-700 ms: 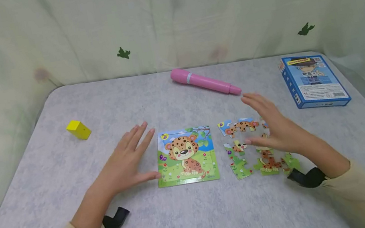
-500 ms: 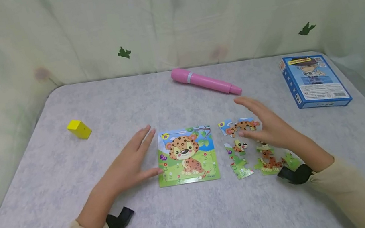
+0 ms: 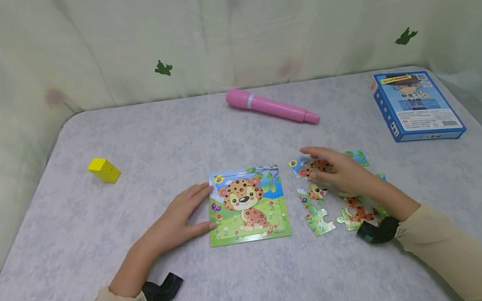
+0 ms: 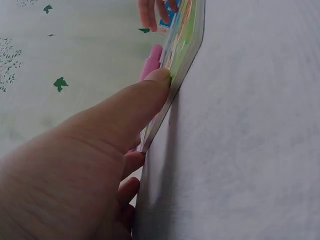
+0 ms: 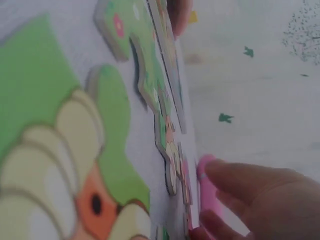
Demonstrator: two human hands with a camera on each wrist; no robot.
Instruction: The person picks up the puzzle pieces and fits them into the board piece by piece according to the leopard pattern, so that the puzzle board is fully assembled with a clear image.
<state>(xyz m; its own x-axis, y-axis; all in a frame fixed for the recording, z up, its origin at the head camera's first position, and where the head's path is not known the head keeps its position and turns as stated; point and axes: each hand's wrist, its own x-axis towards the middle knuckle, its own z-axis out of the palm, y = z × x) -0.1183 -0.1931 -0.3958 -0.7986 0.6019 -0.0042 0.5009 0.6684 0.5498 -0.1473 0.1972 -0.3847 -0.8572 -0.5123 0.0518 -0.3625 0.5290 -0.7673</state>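
A square leopard-cub picture board (image 3: 246, 206) lies flat in the middle of the table. At its left edge is my left hand (image 3: 177, 218), with the thumb near the lower part and the fingertips at the upper left corner. In the left wrist view, the thumb (image 4: 135, 105) touches the board's rim. Right of the board, loose jigsaw pieces (image 3: 318, 220) with the same leopard pattern form a broken square. My right hand (image 3: 346, 172) is low over the upper pieces, thumb and fingers apart, hiding part of them.
A pink marker-shaped stick (image 3: 272, 107) lies behind the board. The blue box (image 3: 417, 106) is at the back right, and a yellow block (image 3: 104, 170) at the left. A pale curtain (image 3: 219, 25) with green bird shapes hangs beyond the table's far edge.
My left hand has moved right and closer to the board's left edge. My right hand has moved left and down over the pieces, uncovering the upper right ones. The board has stayed put.
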